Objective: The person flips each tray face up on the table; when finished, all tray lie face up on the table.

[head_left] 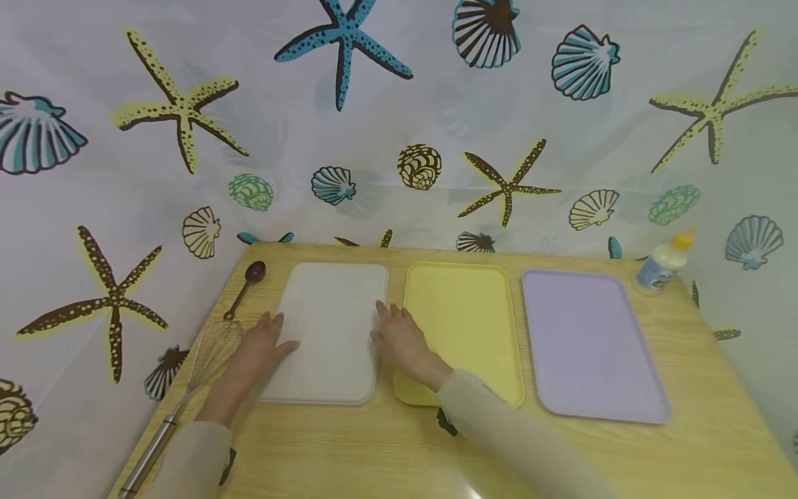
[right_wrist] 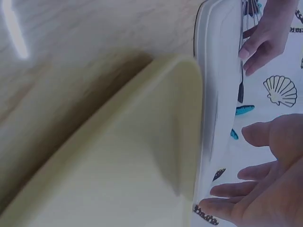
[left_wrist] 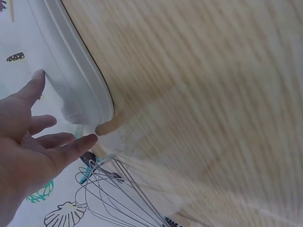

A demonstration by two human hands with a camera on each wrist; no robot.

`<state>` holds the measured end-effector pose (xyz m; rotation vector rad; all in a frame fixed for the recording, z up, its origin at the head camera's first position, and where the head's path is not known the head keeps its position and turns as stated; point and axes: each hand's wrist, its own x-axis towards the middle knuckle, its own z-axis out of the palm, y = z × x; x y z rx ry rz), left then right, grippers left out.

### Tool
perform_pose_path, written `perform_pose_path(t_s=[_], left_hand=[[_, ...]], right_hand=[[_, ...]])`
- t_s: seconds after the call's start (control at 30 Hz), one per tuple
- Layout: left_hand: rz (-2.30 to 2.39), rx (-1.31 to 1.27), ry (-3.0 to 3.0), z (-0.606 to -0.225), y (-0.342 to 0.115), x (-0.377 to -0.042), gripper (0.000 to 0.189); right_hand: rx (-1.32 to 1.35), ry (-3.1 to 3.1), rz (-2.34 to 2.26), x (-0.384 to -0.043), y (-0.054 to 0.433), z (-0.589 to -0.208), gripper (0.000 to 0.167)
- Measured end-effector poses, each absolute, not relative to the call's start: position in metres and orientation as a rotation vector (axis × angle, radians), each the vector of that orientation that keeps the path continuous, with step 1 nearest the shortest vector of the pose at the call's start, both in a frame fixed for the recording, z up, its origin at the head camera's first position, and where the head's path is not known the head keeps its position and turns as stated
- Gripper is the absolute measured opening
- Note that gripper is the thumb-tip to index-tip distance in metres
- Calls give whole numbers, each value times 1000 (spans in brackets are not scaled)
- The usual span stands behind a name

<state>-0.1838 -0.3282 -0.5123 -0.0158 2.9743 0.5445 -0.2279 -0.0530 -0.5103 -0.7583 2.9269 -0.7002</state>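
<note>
A white rectangular tray [head_left: 327, 333] with rounded corners lies flat on the wooden table. My left hand [head_left: 257, 350] is at its left edge, fingers loosely extended and thumb spread toward the middle. In the left wrist view the thumb [left_wrist: 35, 85] overlaps the tray's pale surface, and the other fingers lie just outside the rim. At the opposite edge is my right hand [head_left: 402, 338], fingertips right at the rim and the wrist over the yellow tray [head_left: 464, 326]. Its relaxed fingers [right_wrist: 234, 189] show beside the white rim [right_wrist: 208, 94] in the right wrist view.
Left of the white tray lie a wire whisk [head_left: 187, 388], partly behind the left forearm, and a dark spoon [head_left: 252, 274]. A lavender tray [head_left: 592, 346] sits to the right. Beyond it stands a bottle with an orange cap [head_left: 663, 267]. A patterned curtain [head_left: 399, 83] surrounds the table.
</note>
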Motion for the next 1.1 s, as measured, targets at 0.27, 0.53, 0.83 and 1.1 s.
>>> perform_pose_path(t_s=[0.27, 0.53, 0.83, 1.1], left_hand=[[513, -31, 2916, -508, -328, -192, 72], [418, 9, 2895, -507, -329, -200, 70], [397, 27, 2850, -499, -327, -198, 66], [437, 42, 2856, -499, -330, -195, 65]], right_hand=[[-683, 2903, -729, -222, -75, -505, 61], [-595, 2877, -615, -222, -86, -513, 58], [-473, 2935, -486, -217, -98, -518, 54], [-405, 3006, -420, -212, -107, -517, 53]])
